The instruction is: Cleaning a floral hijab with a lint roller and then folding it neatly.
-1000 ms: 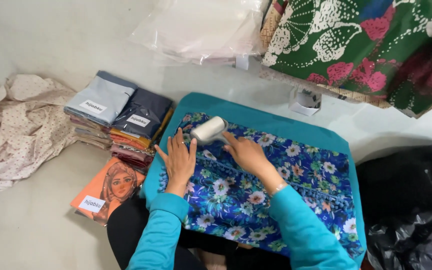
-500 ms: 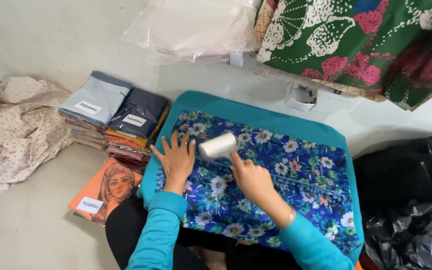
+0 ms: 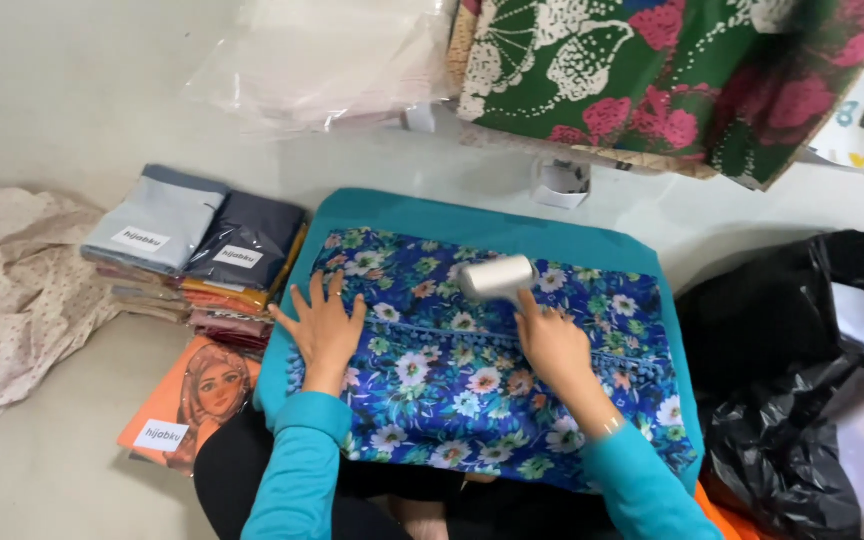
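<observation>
A folded blue floral cloth (image 3: 472,380) lies on a teal cloth (image 3: 452,215) spread over my lap. My left hand (image 3: 324,325) lies flat with fingers spread on the floral cloth's left part. My right hand (image 3: 552,340) grips the handle of a white lint roller (image 3: 497,278), whose roll rests on the cloth's upper middle. Both my sleeves are teal.
Two stacks of folded, bagged cloths (image 3: 197,250) stand to the left, with an orange packet bearing a drawn face (image 3: 192,395) below them. A cream dotted fabric (image 3: 2,290) lies far left. Clear plastic bags (image 3: 322,60) and a green floral fabric (image 3: 652,70) are behind; black plastic bags (image 3: 802,380) at right.
My right hand has rolled the lint roller rightward across the floral cloth, from its upper left to its upper middle. My left hand stayed flat in place. The view shifted right.
</observation>
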